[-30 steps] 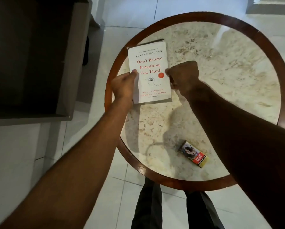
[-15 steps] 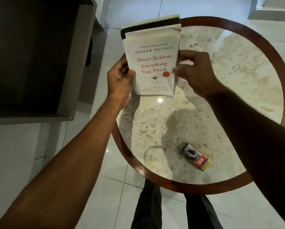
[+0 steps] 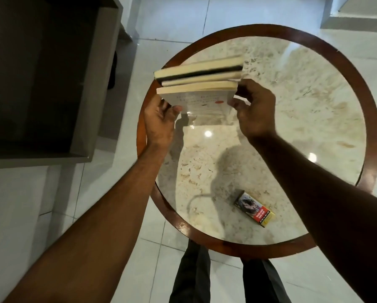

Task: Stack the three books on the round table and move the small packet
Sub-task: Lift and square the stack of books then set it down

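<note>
Three books [image 3: 197, 80] are held together as a stack, tipped up so their cream page edges face me, above the far left part of the round table [image 3: 375, 136]. The nearest book has a white cover with red print. My left hand [image 3: 159, 121] grips the stack's left side and my right hand [image 3: 253, 108] grips its right side. The stack's lower edge rests on or just above the marble top; I cannot tell which. The small packet [image 3: 254, 209], printed in red and yellow, lies flat near the table's front edge, apart from both hands.
A dark grey cabinet [image 3: 89, 106] stands left of the table, close to its rim. White tiled floor [image 3: 168, 16] surrounds the table. My dark trouser legs [image 3: 189, 274] show below the front rim. A raised step [image 3: 358, 20] sits at the far right.
The stack lay flat on the table a second ago. Both hands have lifted it and tipped it upright, so its cover turned away and the page edges now face me.
</note>
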Demonstrator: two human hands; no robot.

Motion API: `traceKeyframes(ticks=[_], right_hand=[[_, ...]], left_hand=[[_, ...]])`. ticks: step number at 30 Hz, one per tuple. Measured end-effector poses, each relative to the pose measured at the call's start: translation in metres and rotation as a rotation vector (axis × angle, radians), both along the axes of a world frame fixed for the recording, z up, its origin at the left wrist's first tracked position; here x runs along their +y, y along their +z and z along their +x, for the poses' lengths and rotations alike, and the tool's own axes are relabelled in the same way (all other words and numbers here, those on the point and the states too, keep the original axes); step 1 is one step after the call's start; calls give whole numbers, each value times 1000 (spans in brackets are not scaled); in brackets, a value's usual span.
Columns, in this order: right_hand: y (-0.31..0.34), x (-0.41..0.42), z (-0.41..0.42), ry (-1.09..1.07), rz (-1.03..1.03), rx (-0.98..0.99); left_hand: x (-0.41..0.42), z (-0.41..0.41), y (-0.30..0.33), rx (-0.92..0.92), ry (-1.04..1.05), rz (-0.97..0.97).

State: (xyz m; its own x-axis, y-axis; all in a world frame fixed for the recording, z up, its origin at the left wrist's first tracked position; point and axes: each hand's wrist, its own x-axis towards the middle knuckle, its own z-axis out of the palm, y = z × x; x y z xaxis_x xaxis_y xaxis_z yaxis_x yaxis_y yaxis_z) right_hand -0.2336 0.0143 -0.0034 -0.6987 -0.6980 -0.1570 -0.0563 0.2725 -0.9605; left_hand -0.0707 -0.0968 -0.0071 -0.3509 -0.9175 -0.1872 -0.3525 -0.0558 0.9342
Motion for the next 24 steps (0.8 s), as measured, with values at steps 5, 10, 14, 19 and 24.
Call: traceKeyframes(ticks=[5,10,14,19,24], right_hand=[[-1,11,-13,-127,90,92],[1,79,-73,-151,381,243],[-3,128,-125,-158,613,152],[-19,149,-161,-145,781,163],[-26,149,-168,-233,760,181]], left_hand=[[23,-22,1,-19,-15,86],[75,-80,-8,-198,-125,214],[110,-141,-14,-355,-287,251],[132,-194,-25,-498,-346,134],[139,-202,-31,-556,-360,60]])
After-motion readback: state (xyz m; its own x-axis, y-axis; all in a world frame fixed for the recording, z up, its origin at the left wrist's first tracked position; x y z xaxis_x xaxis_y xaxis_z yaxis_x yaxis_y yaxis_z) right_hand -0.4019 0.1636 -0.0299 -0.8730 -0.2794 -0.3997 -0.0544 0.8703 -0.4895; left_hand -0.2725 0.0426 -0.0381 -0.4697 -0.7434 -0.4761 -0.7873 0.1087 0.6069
